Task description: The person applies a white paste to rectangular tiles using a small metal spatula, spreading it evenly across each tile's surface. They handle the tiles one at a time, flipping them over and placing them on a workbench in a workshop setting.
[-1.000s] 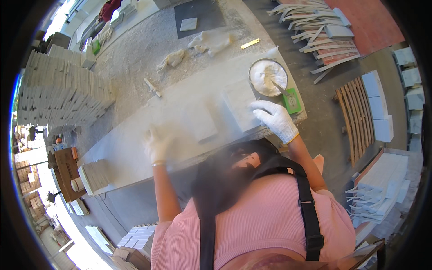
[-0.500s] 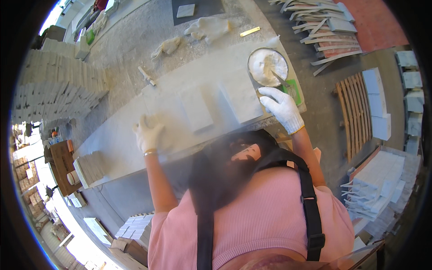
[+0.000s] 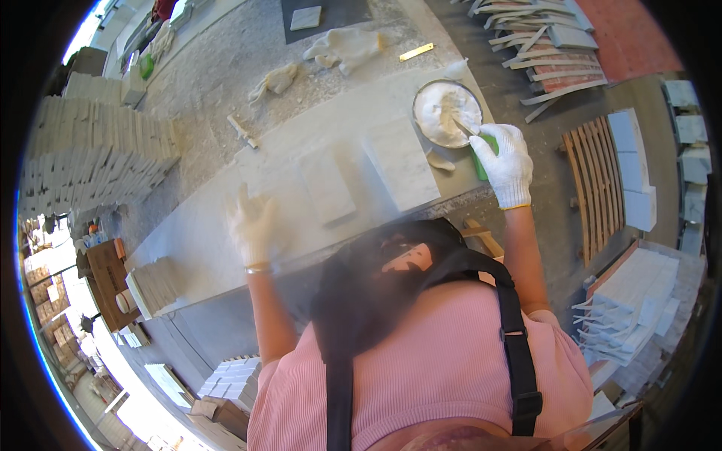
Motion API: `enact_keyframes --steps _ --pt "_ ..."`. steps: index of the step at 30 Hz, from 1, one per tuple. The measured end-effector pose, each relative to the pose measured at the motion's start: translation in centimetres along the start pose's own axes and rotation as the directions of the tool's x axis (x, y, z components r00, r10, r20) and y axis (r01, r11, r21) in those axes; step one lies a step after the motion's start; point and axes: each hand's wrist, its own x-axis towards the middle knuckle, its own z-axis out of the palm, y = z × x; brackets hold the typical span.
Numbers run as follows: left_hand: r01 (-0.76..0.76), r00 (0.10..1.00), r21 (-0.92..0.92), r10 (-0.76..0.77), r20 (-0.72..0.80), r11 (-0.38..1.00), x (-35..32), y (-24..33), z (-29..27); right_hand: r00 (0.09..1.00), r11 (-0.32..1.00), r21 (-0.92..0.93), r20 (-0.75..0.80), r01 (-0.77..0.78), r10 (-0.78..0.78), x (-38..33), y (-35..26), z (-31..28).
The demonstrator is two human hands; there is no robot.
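A round bowl [image 3: 427, 137] of white paste stands near the right end of the worktable, with a spatula [image 3: 465, 128] resting in it. My right hand [image 3: 511, 169], in a white knitted glove, closes its thumb and fingers around the spatula's handle end, over a green pad [image 3: 482, 161]. Left of the bowl lie two flat pale stone tiles, the right one [image 3: 406, 169] and the left one [image 3: 327, 188]. My left hand [image 3: 252, 225], also gloved and smeared by motion, is left of the tiles with fingers spread, holding nothing.
A small curved white piece [image 3: 439, 160] sits below the bowl. Loose gloves [image 3: 350, 49], a yellow strip [image 3: 417, 52] and a small tool [image 3: 242, 132] lie farther back. Tall tile stacks [image 3: 98, 150] stand at left; a wooden pallet [image 3: 592, 192] is on the right.
My right hand has moved right and slightly up from the table's front edge and closed on the spatula. The left hand has shifted slightly, its fingers still spread.
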Motion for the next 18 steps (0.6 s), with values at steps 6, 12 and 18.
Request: enact_keyframes --steps 6,12,18 --pt "-0.267 0.949 -0.343 0.308 0.071 0.901 -2.3 9.7 0.7 0.926 0.959 -0.258 0.32 -0.118 0.2 2.0 0.8 1.2" --pt "-0.388 0.866 -0.475 0.489 0.105 0.79 -3.4 13.9 1.9 0.865 0.956 -0.284 0.46 -0.073 0.203 3.1 1.5 2.2" --pt "-0.335 0.853 -0.556 0.496 0.163 0.76 -3.7 14.7 2.7 0.875 0.945 -0.327 0.453 -0.016 0.171 3.5 2.1 2.3"
